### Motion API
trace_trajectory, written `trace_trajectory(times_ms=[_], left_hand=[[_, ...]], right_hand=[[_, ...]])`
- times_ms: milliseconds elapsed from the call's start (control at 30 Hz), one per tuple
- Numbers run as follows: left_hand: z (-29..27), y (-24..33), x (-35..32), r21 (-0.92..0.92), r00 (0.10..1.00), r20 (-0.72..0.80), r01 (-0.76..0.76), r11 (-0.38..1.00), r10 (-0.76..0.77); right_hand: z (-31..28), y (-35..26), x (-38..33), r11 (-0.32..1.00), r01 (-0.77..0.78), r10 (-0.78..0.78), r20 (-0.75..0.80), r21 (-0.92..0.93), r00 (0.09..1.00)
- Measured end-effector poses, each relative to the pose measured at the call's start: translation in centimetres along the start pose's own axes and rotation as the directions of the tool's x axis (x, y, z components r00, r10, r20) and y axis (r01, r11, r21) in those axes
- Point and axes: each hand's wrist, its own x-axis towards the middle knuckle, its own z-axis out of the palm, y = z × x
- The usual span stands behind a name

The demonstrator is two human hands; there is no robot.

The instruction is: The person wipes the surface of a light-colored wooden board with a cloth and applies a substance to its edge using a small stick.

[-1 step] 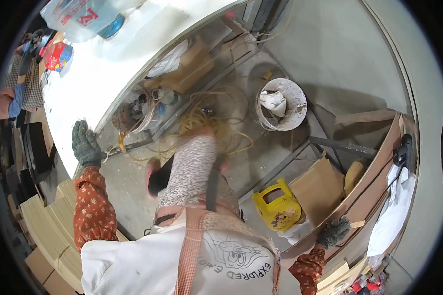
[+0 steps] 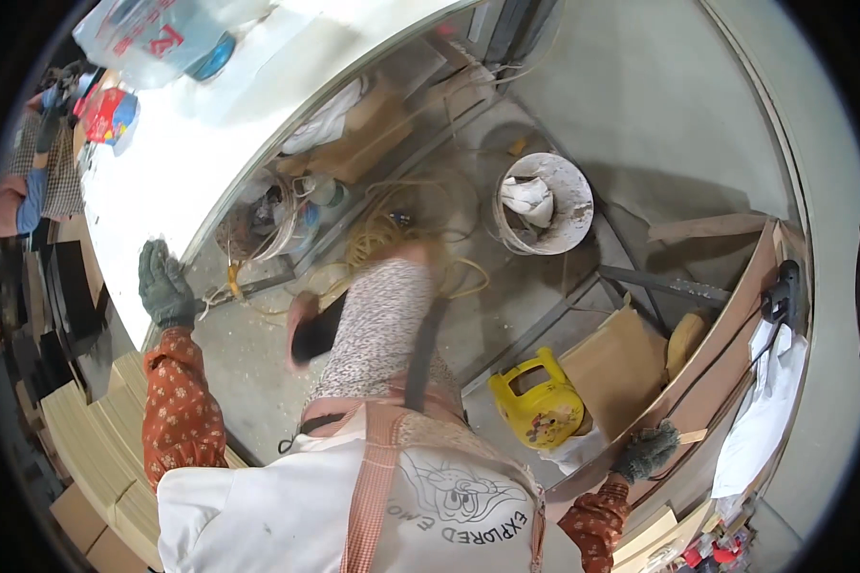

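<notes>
My left hand (image 2: 165, 285), in a grey-green work glove, rests flat on the corner of the white tabletop (image 2: 148, 191), its fingers stretched out. Low on the right, my right hand (image 2: 646, 452) wears a dark grey glove, with its fingers curled at the edge of a brown board (image 2: 731, 387). A light wooden stick (image 2: 693, 436) juts out past those fingers; its other end is hidden in the glove. Close to this hand stands a yellow plastic container (image 2: 537, 401) with a handle opening and a printed picture.
A dirty white bucket (image 2: 575, 205) holding a white crumpled thing stands on the floor. Yellow hose (image 2: 377, 234) lies coiled near my legs. Another bucket (image 2: 268, 224) sits beneath the table's edge. Stacked boards (image 2: 96, 420) are at left. Another person's sleeve (image 2: 33, 201) shows beyond the table.
My legs have shifted slightly, the bent knee a little to the right. Both hands stay nearly where they were.
</notes>
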Motion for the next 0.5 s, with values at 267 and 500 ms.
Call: trace_trajectory(times_ms=[267, 500], left_hand=[[0.2, 6.3, 2.8, 0.102, 0.992, -0.105, -0.061, 0.993, 0.071], [7.0, 40.5, 11.6, -0.814, 0.643, -0.025, -0.457, 0.357, 0.766]], right_hand=[[1.3, -1.2, 0.2, 0.446, -0.648, 0.707, 0.201, 0.618, 0.678], [2.1, -2.5, 1.9, 0.163, -0.552, 0.852, 0.165, 0.818, 0.497]])
